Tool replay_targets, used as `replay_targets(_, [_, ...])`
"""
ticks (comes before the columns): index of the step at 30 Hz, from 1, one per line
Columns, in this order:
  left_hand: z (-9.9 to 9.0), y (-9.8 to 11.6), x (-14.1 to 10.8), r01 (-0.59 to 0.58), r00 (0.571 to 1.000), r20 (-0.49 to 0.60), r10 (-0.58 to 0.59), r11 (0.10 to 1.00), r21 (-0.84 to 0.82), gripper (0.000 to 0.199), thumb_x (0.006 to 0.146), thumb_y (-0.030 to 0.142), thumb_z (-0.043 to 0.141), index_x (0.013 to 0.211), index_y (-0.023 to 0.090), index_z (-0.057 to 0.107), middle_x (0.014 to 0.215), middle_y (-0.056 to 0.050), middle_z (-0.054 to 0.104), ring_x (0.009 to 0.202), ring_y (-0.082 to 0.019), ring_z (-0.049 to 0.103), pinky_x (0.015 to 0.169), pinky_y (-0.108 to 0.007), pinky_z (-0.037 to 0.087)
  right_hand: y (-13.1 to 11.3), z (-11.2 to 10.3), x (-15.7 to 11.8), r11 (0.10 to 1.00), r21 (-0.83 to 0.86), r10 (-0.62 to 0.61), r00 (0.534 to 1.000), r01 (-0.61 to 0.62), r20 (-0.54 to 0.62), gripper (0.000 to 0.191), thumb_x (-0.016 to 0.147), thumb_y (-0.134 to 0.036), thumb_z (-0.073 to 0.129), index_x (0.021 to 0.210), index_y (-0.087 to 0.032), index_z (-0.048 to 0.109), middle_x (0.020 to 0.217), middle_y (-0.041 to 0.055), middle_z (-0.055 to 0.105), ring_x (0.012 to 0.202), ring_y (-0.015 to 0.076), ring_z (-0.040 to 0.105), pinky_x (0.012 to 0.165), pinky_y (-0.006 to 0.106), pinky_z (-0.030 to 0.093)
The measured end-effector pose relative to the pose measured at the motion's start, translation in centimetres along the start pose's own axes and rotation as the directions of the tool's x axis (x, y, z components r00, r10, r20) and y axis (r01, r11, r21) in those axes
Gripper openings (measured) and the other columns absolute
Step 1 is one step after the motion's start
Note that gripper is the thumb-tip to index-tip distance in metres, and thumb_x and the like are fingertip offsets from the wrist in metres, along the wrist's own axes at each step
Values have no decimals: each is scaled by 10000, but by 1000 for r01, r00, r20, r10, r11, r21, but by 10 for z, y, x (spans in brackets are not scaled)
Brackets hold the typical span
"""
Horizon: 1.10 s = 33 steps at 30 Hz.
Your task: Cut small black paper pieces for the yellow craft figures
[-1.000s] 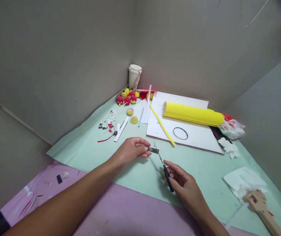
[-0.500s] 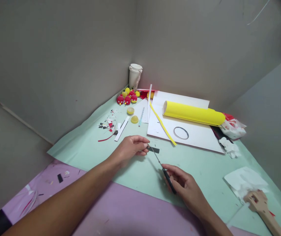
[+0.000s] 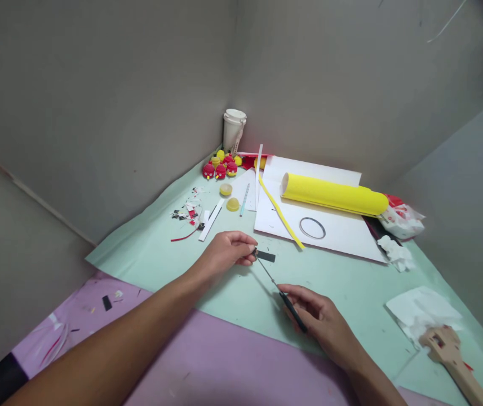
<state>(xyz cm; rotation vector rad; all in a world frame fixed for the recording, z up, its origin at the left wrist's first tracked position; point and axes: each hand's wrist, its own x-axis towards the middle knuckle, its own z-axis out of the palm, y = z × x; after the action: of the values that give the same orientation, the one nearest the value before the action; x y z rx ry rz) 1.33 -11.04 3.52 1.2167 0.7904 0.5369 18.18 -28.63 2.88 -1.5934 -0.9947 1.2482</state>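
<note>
My left hand [image 3: 233, 250] is closed in a pinch on a tiny dark piece [image 3: 255, 251], too small to name. In my right hand [image 3: 315, 316] is a pair of scissors [image 3: 293, 312] with black handles and thin metal blades. The blade tips reach the fingertips of the left hand and touch or nearly touch the tiny piece. Just beyond those fingertips lies a small black strip [image 3: 267, 256]; whether it touches the left fingers I cannot tell.
White board [image 3: 334, 245] carries a yellow roll [image 3: 334, 194], a yellow strip [image 3: 281, 213] and a ring [image 3: 313, 228]. Scraps [image 3: 188, 213], small red and yellow figures [image 3: 220, 168] and a white cup [image 3: 234, 131] stand left. A glue gun [image 3: 446, 344] lies right on tissue [image 3: 421, 307].
The scissors' tips have moved slightly left, closer to the left fingertips, and the blades look more in line with them. The left hand keeps its pinch. The view has shifted slightly.
</note>
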Motion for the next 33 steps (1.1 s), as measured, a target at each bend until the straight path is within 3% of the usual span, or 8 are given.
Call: replay_targets(33, [0, 1, -1, 21, 999, 33, -23, 998, 59, 130, 770, 229, 661, 876, 154, 652, 723, -66, 696, 658, -143, 652, 688, -282, 517, 2, -1, 0, 1000, 18, -6, 1000, 6, 15, 305, 843, -351, 628, 1117, -247, 710, 725, -26, 481, 602, 116, 436, 581, 238, 418])
